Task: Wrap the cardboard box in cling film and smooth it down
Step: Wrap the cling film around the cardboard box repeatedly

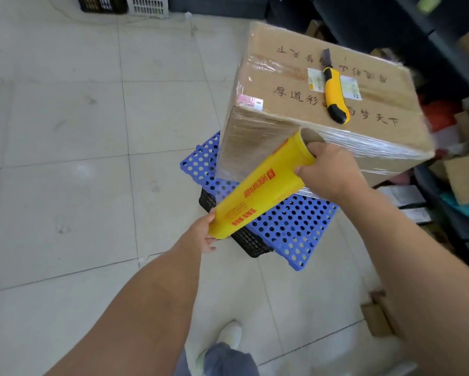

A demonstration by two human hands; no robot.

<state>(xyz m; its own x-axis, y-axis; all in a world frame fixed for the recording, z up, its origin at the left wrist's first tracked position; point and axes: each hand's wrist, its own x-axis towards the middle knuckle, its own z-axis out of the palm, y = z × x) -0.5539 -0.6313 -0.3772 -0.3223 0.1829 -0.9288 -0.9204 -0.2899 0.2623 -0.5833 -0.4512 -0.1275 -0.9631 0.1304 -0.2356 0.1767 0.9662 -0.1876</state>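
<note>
Right hand [328,169] is closed on the upper end of a yellow roll [260,185] of cling film, with one digit hooked into the open cardboard core. Left hand [203,234] is clasped round the lower end of the same roll, at its rim. The roll is held slanted, its upper end touching or just beside the near top edge of the box [282,109]; which cannot be told.

The box is set tilted on a blue perforated board [290,223], which is laid over a black crate [249,240]. Clear film [255,142] is seen wrapped across the box's near sides, wrinkled into fine bands toward the right, and is stretched from the roll to the box below the right hand. Black characters are printed on the box top, and a pink label [251,101] is stuck at its near left corner. A yellow and black knife [333,96] is laid on the top, across a white label [316,80].

Pale floor [65,131] tiles are spread to the left. A light shoe [227,340] is seen at the bottom, between the forearms.
</note>
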